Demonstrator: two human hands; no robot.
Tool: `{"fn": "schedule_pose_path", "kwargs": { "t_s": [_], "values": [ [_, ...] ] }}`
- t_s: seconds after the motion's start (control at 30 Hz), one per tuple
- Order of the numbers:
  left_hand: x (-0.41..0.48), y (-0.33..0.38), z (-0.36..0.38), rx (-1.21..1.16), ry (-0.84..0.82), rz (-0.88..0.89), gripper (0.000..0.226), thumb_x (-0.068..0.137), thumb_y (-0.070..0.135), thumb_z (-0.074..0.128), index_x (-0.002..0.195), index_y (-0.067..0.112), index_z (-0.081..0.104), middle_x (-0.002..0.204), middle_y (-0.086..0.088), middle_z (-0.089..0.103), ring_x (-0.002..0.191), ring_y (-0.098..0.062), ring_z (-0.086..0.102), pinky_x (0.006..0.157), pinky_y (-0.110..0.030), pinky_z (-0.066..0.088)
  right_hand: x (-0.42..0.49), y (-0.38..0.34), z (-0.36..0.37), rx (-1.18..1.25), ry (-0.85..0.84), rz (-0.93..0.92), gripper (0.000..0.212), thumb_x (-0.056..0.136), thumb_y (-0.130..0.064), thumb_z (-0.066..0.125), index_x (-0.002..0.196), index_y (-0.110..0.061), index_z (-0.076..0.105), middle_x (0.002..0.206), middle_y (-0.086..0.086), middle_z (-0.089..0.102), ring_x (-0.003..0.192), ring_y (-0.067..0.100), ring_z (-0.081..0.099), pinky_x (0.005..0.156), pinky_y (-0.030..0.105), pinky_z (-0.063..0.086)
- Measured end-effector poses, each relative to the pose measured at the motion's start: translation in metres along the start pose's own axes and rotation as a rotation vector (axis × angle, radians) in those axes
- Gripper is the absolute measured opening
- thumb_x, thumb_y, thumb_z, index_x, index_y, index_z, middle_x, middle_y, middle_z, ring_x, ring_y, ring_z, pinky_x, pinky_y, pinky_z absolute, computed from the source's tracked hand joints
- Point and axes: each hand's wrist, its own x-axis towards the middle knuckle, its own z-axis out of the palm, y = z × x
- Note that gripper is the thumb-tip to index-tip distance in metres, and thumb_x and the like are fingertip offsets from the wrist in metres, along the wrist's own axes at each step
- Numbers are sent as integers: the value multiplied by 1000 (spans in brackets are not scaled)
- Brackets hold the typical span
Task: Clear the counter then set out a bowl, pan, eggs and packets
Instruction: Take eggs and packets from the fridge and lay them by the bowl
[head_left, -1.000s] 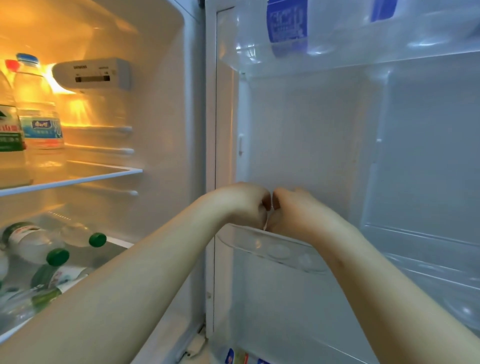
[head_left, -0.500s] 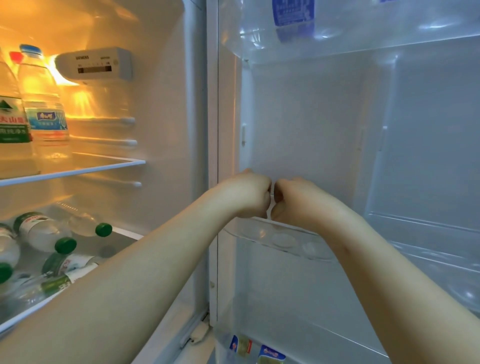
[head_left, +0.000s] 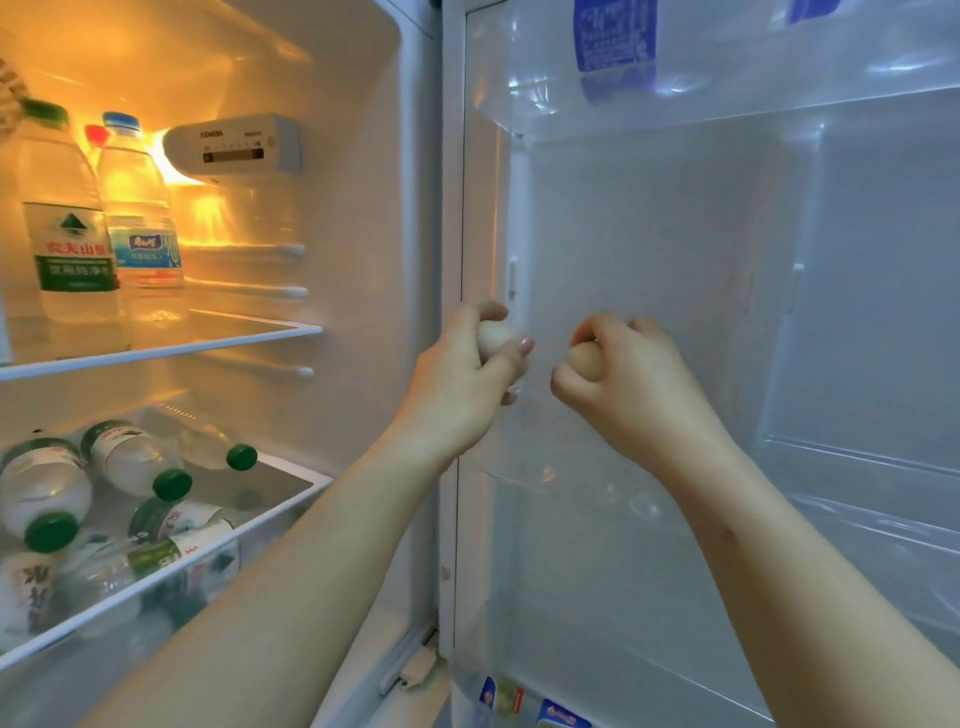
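Head view: each hand is curled round one egg. The left hand (head_left: 462, 379) grips a pale egg (head_left: 496, 338) and the right hand (head_left: 628, 374) a tan egg (head_left: 584, 358), near each other but apart, above the door's egg tray (head_left: 597, 499). With the bench out of view, the next move is probably drawing both back.

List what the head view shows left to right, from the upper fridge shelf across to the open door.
green-label bottle → blue-label bottle → control panel → left hand gripping first egg → right hand gripping second egg
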Motion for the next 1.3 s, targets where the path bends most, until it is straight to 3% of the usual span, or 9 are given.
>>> {"fn": "schedule_pose_path", "kwargs": {
  "t_s": [0.17,0.33,0.43,0.6,0.7,0.9,1.03,1.1,1.3],
  "values": [
    [-23,13,-45,-288,226,-22,7,96,14,49,98,20,49,83,2,52,66,-15,58,60,-21,58,-5,-48,14,410,105,-136,18,86,-29,57,101,-19,55,97,1,56,87,17,49,67,24,33],
    [-53,14,-101,-172,417,-79,7,94,17,52,98,23,52,95,-2,54,71,-14,65,62,-20,60,-10,-102,48,682,-7,-206,13,84,-29,60,91,-26,50,98,0,60,85,15,54,64,20,41],
    [-79,18,-131,-86,529,-100,8,93,21,54,98,27,53,99,-1,54,76,-13,68,66,-23,60,-23,-133,67,871,-131,-220,9,82,-27,59,89,-28,52,90,-5,61,84,20,59,70,28,48],
    [-139,28,-162,76,740,-83,9,93,20,53,97,28,54,110,-5,58,83,-15,68,68,-22,60,-62,-184,88,1183,-356,-306,10,71,-37,58,80,-32,55,72,-14,60,72,15,61,68,40,55],
    [-187,39,-174,166,908,-88,11,94,17,51,94,28,53,98,1,58,79,-14,67,67,-19,59,-99,-216,93,1331,-532,-381,7,76,-33,62,74,-33,56,70,-23,62,66,11,60,66,37,55],
    [-305,78,-177,415,1282,-177,13,94,19,51,96,31,52,100,1,58,87,-16,69,71,-19,59,-194,-269,78,1513,-917,-568,7,80,-33,63,81,-32,56,75,-14,60,72,17,61,70,37,55],
    [-388,109,-169,539,1500,-258,14,93,19,52,96,32,52,95,4,57,82,-13,66,73,-22,59,-271,-297,50,1572,-1236,-678,8,80,-30,61,81,-34,55,76,-15,61,69,13,61,63,26,53],
    [-433,125,-162,593,1622,-285,15,93,19,53,95,33,52,95,4,56,84,-14,65,73,-21,59,-316,-310,31,1578,-1396,-752,9,81,-28,62,84,-34,55,81,-13,60,73,15,61,68,31,54],
    [-538,157,-147,693,1888,-393,17,93,19,53,91,36,50,92,5,56,85,-17,65,73,-24,58,-423,-343,-7,1510,-1668,-912,15,82,-26,63,83,-37,53,89,-9,60,81,19,61,82,42,55]
  ]
}}
